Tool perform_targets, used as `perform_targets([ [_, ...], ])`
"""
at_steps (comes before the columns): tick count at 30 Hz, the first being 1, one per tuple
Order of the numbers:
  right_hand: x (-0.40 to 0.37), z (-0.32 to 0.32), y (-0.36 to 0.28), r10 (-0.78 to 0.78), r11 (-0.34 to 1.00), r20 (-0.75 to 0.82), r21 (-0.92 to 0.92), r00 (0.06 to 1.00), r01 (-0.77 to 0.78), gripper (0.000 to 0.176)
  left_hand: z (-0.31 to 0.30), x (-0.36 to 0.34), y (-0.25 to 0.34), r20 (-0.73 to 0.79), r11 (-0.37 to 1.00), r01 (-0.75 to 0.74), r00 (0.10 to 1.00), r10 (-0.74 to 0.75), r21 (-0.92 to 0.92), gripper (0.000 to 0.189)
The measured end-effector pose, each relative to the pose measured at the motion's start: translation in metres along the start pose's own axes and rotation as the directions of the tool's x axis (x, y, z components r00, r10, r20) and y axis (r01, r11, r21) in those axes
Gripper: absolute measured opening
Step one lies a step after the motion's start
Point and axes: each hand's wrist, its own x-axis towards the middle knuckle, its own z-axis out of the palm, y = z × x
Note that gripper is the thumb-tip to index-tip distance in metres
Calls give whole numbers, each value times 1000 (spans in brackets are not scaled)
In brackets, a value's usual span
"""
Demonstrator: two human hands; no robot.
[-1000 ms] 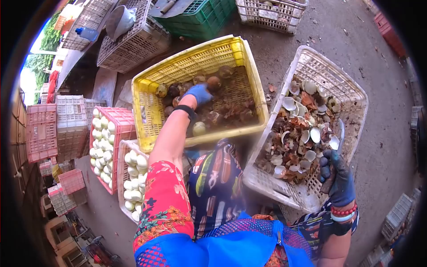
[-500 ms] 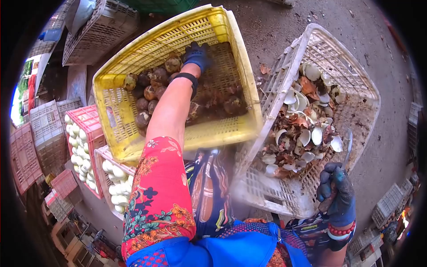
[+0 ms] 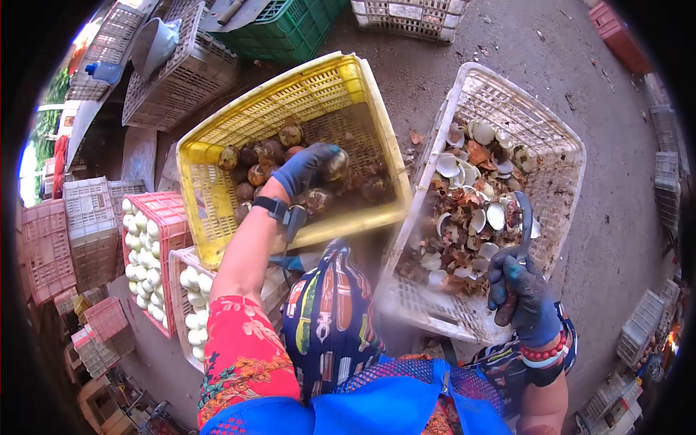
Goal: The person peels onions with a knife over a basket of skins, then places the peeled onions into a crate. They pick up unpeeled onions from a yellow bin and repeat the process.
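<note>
My left hand (image 3: 310, 168), in a blue work glove, is closed round a dirty brown onion (image 3: 335, 166) inside the yellow crate (image 3: 217, 239). Several more brown onions (image 3: 270, 154) lie in that crate, mostly to the left of the hand. My right hand (image 3: 525, 296), gloved too, grips a curved knife (image 3: 526, 221) by its handle. The blade points up over the near right part of the white crate (image 3: 573, 145). Onion peelings (image 3: 475, 217), white layers and brown skins, are heaped in that crate.
To the left, a pink crate (image 3: 170, 217) and a whitish crate (image 3: 178, 272) hold pale peeled onions (image 3: 141, 250). A green crate (image 3: 290, 36) and another white crate (image 3: 409, 18) stand beyond. Stacked crates (image 3: 90, 217) line the far left.
My left hand has drawn back towards me and come up with an onion in it. The knife in my right hand has moved up and left. The camera view has shifted.
</note>
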Motion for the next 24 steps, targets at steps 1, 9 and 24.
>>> perform_targets([
  [1, -3, -2, 5, -15, 999, 52, -43, 999, 18, 29, 20, -44, 28, -43, 974, -33, 999, 23, -225, 36],
  [9, -29, 47, -10, -245, 933, 262, -197, 933, 301, 35, 169, -202, 128, 304, 920, 28, 947, 100, -390, 60],
  [24, -40, -31, -10, -512, 846, 66, -130, 856, 517, 45, 303, -123, 1, 364, 902, -427, 832, 419, -64, 62],
])
